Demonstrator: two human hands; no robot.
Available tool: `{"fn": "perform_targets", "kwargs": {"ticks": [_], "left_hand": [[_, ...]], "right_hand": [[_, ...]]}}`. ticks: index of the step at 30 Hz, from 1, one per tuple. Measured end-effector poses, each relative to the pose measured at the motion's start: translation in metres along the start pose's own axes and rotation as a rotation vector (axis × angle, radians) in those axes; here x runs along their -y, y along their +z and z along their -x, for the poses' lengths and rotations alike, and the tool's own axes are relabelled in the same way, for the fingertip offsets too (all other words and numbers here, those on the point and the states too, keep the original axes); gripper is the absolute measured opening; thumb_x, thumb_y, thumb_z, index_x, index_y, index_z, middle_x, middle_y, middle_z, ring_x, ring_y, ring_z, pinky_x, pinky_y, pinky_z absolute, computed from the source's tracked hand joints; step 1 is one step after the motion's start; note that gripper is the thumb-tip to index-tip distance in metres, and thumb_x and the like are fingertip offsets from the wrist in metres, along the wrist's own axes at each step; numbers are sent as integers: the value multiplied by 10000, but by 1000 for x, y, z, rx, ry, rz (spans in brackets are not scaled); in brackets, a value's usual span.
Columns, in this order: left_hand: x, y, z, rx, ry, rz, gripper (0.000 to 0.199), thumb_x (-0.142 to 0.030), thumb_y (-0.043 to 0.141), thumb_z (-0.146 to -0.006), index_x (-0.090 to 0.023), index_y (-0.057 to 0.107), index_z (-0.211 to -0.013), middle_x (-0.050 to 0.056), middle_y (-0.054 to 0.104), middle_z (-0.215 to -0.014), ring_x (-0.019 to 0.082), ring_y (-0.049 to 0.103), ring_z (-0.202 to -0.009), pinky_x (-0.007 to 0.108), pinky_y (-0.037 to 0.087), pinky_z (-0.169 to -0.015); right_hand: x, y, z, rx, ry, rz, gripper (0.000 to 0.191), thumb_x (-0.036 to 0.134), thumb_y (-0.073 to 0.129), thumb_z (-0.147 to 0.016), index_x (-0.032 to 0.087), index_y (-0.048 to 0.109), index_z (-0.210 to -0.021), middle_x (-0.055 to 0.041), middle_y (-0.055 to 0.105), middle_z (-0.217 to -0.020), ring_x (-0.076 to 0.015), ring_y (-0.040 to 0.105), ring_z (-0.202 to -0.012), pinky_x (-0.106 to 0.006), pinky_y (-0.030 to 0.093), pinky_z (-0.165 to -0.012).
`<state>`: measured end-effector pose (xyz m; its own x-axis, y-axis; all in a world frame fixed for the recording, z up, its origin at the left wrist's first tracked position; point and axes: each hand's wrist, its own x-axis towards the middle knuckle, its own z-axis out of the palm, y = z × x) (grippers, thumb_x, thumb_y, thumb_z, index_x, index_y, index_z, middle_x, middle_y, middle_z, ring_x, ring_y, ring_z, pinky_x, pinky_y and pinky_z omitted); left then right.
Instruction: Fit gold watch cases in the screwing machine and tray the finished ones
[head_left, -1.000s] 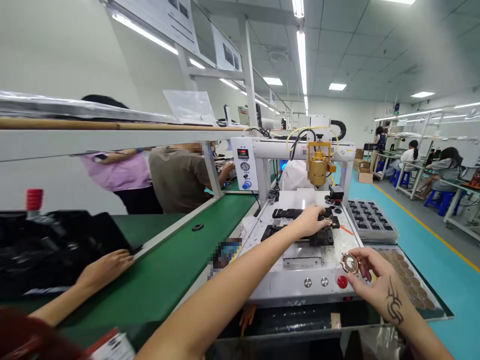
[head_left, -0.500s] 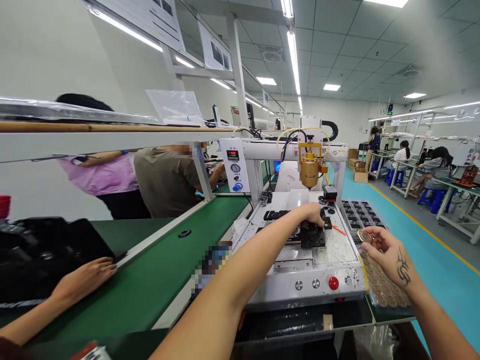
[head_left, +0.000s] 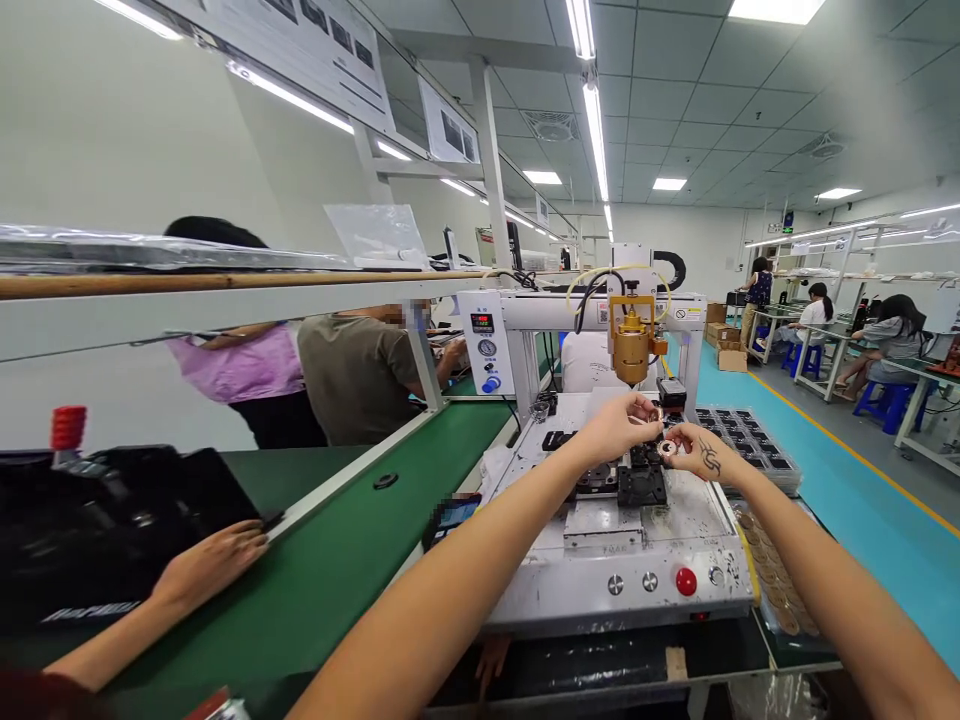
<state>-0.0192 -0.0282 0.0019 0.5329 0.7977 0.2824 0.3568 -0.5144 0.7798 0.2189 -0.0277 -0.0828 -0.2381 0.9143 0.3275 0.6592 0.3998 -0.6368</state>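
My left hand (head_left: 622, 428) is closed in a pinch on a small copper-coloured round part (head_left: 656, 415), mostly covered by its fingers. Just beside it, my right hand (head_left: 696, 452) grips a round disc (head_left: 667, 449) with a shiny rim between thumb and fingers. Both hands hover over the black fixture (head_left: 642, 484) on the bed of a white benchtop machine (head_left: 600, 590). A gold-coloured dispensing head (head_left: 632, 345) hangs above and behind them.
Trays of black parts (head_left: 746, 440) and copper-coloured discs (head_left: 772, 570) stand to the right. A green conveyor belt (head_left: 322, 560) runs along the left, with a black ring (head_left: 385, 481) on it. Another person's hand (head_left: 214, 565) rests at a black bag (head_left: 127, 530).
My right hand has moved left from above the disc tray to the fixture, carrying the disc. My left hand has risen slightly off the fixture, and the two hands are now side by side.
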Motion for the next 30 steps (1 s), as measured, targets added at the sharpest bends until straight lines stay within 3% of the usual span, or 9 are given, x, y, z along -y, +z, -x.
{"fn": "perform_targets", "kwargs": {"ticks": [6,11,19,25,28,30], "left_hand": [[-9,-24,74,-19,61,148,284,-303,804,-858,-177,651,-1062,49,740,-965,162,679,-827,313,566,-785],[-9,-37,123,-30,22,182,281,-291,782,-859,-184,644,-1080,50,735,-1008,153,651,-827,324,554,-782],[-2,-29,194,-133,76,70,268,-190,694,-869,-207,658,-1134,29,730,-958,171,672,-840,320,595,-796],[6,5,216,-188,62,25,276,-157,659,-847,-213,655,-1117,3,706,-903,166,669,-797,308,597,-773],[18,32,224,-148,69,15,285,-156,673,-817,-215,653,-1096,5,704,-911,169,660,-779,303,588,-743],[34,52,235,-104,66,16,322,-149,698,-786,-217,653,-1097,11,713,-930,173,661,-779,298,583,-731]], "right_hand": [[-8,1,-36,275,-41,63,273,372,734,-1049,154,718,-1212,-64,749,-1165,-219,750,-970,-403,653,-850],[-9,2,-40,329,-100,98,273,388,728,-1052,166,732,-1211,-68,755,-1194,-234,750,-1019,-427,646,-902],[-17,26,-31,86,-98,233,260,405,714,-1050,170,723,-1161,-78,729,-1216,-250,709,-1095,-470,592,-976],[-8,27,-26,-39,-129,283,239,429,735,-1006,192,764,-1000,-52,697,-972,-251,660,-989,-439,529,-944],[2,26,2,-194,-117,270,283,427,624,-1055,213,800,-1111,-96,665,-961,-285,631,-998,-424,496,-932],[9,27,42,-325,-102,253,354,424,521,-1097,201,755,-1242,-118,663,-1035,-294,628,-1022,-427,491,-937]]}}
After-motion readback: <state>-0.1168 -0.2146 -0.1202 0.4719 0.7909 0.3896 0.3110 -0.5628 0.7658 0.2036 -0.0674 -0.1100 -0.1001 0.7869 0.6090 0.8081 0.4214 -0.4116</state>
